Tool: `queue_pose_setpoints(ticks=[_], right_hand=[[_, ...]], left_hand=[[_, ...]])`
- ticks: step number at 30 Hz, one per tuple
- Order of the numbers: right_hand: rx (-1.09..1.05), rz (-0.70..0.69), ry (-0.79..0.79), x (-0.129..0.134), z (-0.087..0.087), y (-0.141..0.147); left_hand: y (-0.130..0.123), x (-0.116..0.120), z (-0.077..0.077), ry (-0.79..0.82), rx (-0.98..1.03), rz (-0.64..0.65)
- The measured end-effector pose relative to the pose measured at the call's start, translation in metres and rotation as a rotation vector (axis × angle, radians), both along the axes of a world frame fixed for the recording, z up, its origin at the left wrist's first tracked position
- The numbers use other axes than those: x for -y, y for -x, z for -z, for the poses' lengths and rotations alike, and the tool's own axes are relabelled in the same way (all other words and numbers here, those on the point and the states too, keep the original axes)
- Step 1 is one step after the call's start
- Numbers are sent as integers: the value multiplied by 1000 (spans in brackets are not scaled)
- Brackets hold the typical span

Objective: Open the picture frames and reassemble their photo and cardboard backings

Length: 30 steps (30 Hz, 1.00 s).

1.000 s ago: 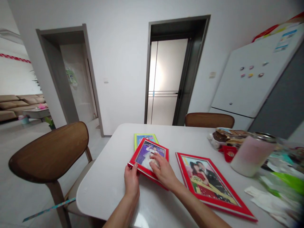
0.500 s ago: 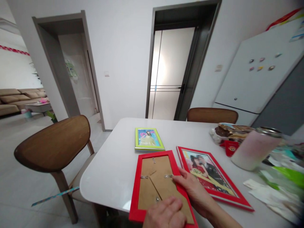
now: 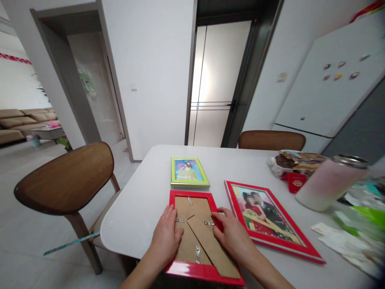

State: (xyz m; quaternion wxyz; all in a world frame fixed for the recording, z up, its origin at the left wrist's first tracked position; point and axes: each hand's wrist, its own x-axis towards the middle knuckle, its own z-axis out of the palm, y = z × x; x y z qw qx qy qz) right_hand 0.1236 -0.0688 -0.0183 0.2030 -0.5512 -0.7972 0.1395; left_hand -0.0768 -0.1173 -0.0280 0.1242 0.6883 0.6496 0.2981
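"What do we hold?"

"One red frame (image 3: pixel 192 270), back up, at the tabletop (image 3: pixel 135 212)'s near edge — left hand (image 3: pixel 165 233) gripping its left rim, right hand (image 3: pixel 234 233) its right, thumbs on the backing (image 3: pixel 188 245)."

"And our surface?"

"White: one green-framed picture (image 3: pixel 189 171) beyond, one larger red-framed picture (image 3: pixel 266 216) right, one pink tumbler (image 3: pixel 332 182)."

"Our room?"

"One brown chair (image 3: pixel 67 176) left, another (image 3: pixel 272 140) beyond — pale door (image 3: pixel 218 76), white refrigerator (image 3: pixel 321 100)."

White wall (image 3: pixel 159 60) – 2 brown chairs (image 3: pixel 69 178) (image 3: pixel 270 140), pale tiled floor (image 3: pixel 18 233).
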Motion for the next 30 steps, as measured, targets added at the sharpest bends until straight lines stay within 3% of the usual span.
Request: queue_pose_setpoints(ticks=[8,11,17,22,30], right_hand=[[68,-19,-40,-7,0,6],[109,-36,-131,-1,-5,15],[54,-285,-125,6,-9,68],[82,-243,-137,-4,-5,88],[60,-111,-182,-30,1,70]], left_hand=[[1,-1,9,-49,117,-8],[2,-2,12,-74,151,-14],[2,-3,16,-99,193,-16],[2,-2,16,-112,217,-20],[1,-2,15,-109,220,-20]])
